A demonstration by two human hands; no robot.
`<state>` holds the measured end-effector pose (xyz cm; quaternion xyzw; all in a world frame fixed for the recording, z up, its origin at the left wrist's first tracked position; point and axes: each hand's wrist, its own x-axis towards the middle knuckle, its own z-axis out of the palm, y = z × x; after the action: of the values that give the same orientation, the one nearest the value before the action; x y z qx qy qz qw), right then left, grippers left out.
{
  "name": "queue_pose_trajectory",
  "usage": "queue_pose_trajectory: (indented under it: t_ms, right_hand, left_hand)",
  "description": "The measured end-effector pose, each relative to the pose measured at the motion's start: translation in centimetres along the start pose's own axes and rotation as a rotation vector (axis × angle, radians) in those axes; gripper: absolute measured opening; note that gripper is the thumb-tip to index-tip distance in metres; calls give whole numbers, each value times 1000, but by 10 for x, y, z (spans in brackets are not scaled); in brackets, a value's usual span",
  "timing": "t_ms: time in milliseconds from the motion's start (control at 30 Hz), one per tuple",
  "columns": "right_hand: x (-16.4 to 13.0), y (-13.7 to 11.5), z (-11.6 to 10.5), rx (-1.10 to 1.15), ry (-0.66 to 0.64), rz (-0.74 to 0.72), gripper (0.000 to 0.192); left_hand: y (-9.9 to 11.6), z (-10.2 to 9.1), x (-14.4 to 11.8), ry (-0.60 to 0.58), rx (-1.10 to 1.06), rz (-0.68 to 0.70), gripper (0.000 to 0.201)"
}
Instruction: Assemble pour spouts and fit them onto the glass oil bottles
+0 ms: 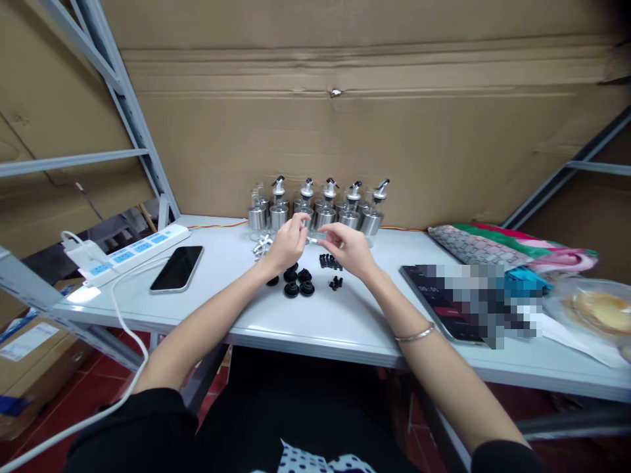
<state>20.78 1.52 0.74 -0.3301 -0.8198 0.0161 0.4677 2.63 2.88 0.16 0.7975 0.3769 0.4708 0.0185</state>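
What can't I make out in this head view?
In the head view:
Small silvery piece between left hand and right hand: too small to tell its shape.
Rear bottles: partly hidden behind front bottles.
Dark-screened device: display partly pixelated.
Clear plastic container: cut off by right edge.

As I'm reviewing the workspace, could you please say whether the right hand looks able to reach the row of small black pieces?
Probably yes: the small black pieces lie mostly uncovered beside the right hand, though it may be holding something.
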Motion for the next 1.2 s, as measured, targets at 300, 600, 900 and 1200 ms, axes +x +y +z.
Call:
queue_pose_trajectory:
  t_ms: [300, 600, 900, 1200]
  right_hand:
    - [-2, -23, 7, 11, 110, -150, 15]
    - [0, -26, 6, 133, 116, -122, 12]
    - [3, -27, 2, 285, 174, 94, 19]
    - [6, -29, -6, 454, 82, 293, 36]
  left_hand:
    - [16, 11, -6, 27, -357, -209, 10]
    - [23, 2, -3, 21, -554, -264, 13]
    - [15, -11, -11, -117, -77, 259, 40]
    - [15, -7, -11, -27, 243, 521, 58]
